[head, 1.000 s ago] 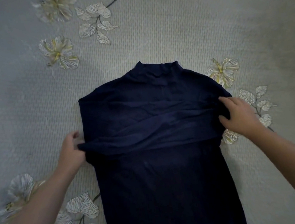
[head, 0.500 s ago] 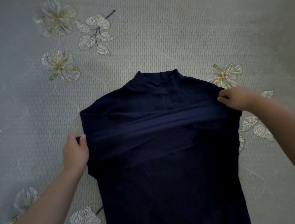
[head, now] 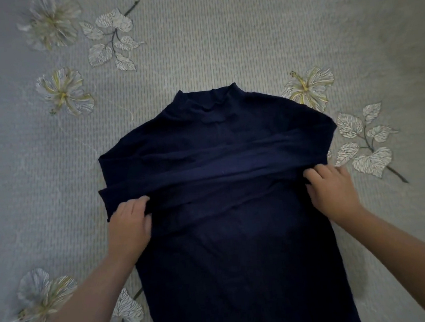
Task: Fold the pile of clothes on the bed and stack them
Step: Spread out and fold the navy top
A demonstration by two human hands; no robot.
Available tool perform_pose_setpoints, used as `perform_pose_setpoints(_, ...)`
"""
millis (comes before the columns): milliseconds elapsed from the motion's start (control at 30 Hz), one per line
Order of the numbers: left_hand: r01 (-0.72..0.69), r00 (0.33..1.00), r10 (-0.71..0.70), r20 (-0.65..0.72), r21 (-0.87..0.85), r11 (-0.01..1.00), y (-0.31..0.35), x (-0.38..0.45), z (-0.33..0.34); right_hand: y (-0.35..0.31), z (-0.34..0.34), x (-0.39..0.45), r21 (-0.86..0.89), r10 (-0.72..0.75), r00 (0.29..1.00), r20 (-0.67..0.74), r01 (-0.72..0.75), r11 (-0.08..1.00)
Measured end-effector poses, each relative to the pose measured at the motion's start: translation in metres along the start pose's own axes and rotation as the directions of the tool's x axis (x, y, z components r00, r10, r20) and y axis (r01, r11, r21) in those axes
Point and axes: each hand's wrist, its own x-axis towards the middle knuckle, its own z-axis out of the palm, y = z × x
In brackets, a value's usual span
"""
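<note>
A pale grey-green bedspread (head: 219, 41) with a fine ribbed weave fills the view, printed with cream and yellow flowers (head: 64, 91) and veined leaves. Lying flat in the middle of it is a dark navy top (head: 239, 263) with a short stand-up collar (head: 208, 99) pointing away from the viewer. Its body runs down out of the bottom of the frame. Across the chest lies a folded band of the same fabric (head: 220, 171), reaching from one side to the other and slightly lighter than the rest. The left hand (head: 128, 223) grips this band near its left end, fingers curled over the edge. The right hand (head: 332, 192) grips the right end the same way. Both bare forearms reach in from the lower corners.
</note>
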Motion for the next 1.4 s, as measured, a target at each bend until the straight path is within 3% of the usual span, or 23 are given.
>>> perform_pose_setpoints(133, -0.129, 0.989, 0.127, -0.072, -0.032, 0.991, -0.008, 0.003, -0.007, 0.018, -0.012, -0.003, 0.142, -0.057, 0.993, -0.102, 0.072, 0.987)
perform_pose_setpoints(267, -0.219, 0.976, 0.219, 0.017, 0.014, 0.976, -0.011, -0.018, -0.011, 0.027, -0.016, -0.032, 0.111, -0.096, 0.991, 0.089, 0.086, 0.990)
perform_pose_setpoints(333, -0.144, 0.982, 0.140, 0.128, 0.023, 0.989, -0.009, -0.029, -0.007, 0.026, -0.012, -0.038, 0.122, -0.026, 0.972, 0.234, -0.003, 0.993)
perform_pose_setpoints(400, 0.017, 0.982, -0.018, 0.190, 0.004, 1.000, -0.003, -0.029, -0.003, 0.020, -0.006, -0.037, 0.140, 0.081, 0.935, 0.345, -0.137, 0.981)
perform_pose_setpoints(500, 0.148, 0.956, -0.154, 0.250, 0.044, 0.988, 0.012, -0.029, -0.002, 0.016, -0.003, -0.037, 0.126, 0.112, 0.889, 0.444, -0.186, 0.974)
perform_pose_setpoints(567, 0.178, 0.957, -0.181, 0.226, 0.033, 0.984, 0.025, -0.040, -0.001, 0.013, -0.004, -0.047, 0.121, 0.112, 0.851, 0.513, -0.201, 0.972)
perform_pose_setpoints(667, 0.284, 0.958, -0.278, 0.075, -0.089, 0.955, 0.052, -0.082, 0.007, 0.004, -0.007, -0.083, 0.183, 0.167, 0.868, 0.467, -0.280, 0.942)
perform_pose_setpoints(733, 0.450, 0.892, -0.447, 0.065, -0.195, 0.871, 0.070, -0.121, 0.019, -0.005, -0.010, -0.119, 0.239, 0.218, 0.868, 0.446, -0.350, 0.906)
perform_pose_setpoints(800, 0.681, 0.728, -0.666, 0.165, -0.291, 0.672, 0.086, -0.168, 0.034, -0.015, -0.014, -0.164, 0.252, 0.277, 0.841, 0.464, -0.425, 0.869)
perform_pose_setpoints(867, 0.835, 0.537, -0.794, 0.286, -0.314, 0.452, 0.096, -0.214, 0.047, -0.025, -0.019, -0.210, 0.264, 0.349, 0.784, 0.513, -0.531, 0.805)
perform_pose_setpoints(900, 0.859, 0.501, -0.803, 0.323, -0.300, 0.415, 0.100, -0.236, 0.051, -0.031, -0.022, -0.232, 0.277, 0.376, 0.745, 0.551, -0.588, 0.760)
perform_pose_setpoints(1033, 0.843, 0.523, -0.708, 0.474, -0.407, 0.350, 0.104, -0.297, 0.061, -0.058, -0.026, -0.313, 0.182, 0.467, 0.577, 0.670, -0.737, 0.651)
perform_pose_setpoints(1167, 0.854, 0.505, -0.603, 0.618, -0.461, 0.242, 0.105, -0.331, 0.065, -0.082, -0.024, -0.364, 0.129, 0.563, 0.504, 0.655, -0.808, 0.574)
perform_pose_setpoints(1267, 0.839, 0.509, -0.564, 0.650, -0.519, 0.160, 0.103, -0.355, 0.056, -0.091, -0.034, -0.379, 0.191, 0.590, 0.498, 0.635, -0.842, 0.505)
perform_pose_setpoints(1400, 0.809, 0.559, -0.603, 0.569, -0.532, 0.249, 0.098, -0.392, 0.031, -0.091, -0.064, -0.388, 0.255, 0.563, 0.564, 0.604, -0.806, 0.534)
